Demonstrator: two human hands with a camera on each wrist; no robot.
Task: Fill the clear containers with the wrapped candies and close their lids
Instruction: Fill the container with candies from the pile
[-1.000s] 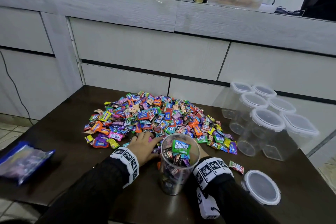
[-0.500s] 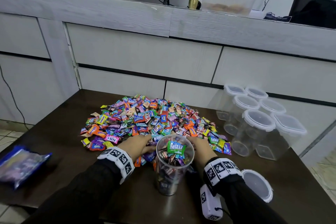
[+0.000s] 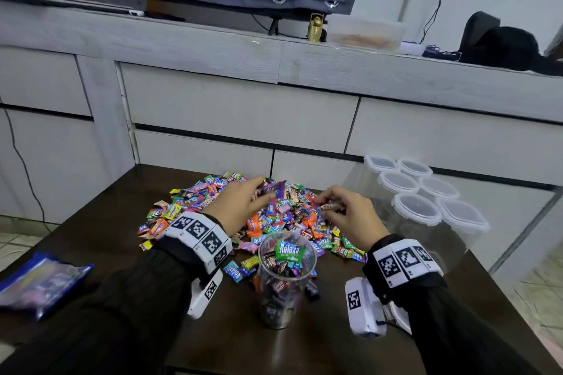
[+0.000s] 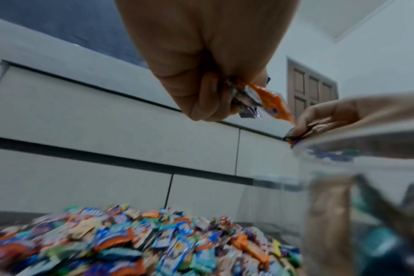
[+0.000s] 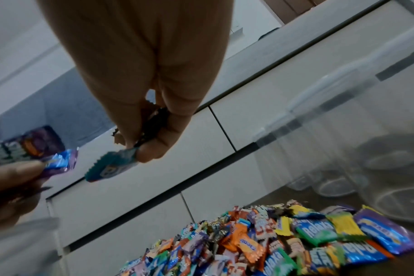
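We take the open clear container (image 3: 286, 277) as our landmark: it stands upright near the front of the dark table (image 3: 128, 192), filled almost to the rim, a green Relaxa sweet on top. Just behind it spreads the pile of wrapped candies (image 3: 274, 210). Above that pile, behind and left of the container, our left hand (image 3: 240, 207) is curled round a small bunch of candies, an orange wrapper sticking out in the wrist view. Behind and right of the container, our right hand (image 3: 350, 216) pinches several wrappers between thumb and fingers. Further right of the container stand six lidded clear containers (image 3: 426, 192), grouped together. Far left lies a blue bag (image 3: 39, 283).
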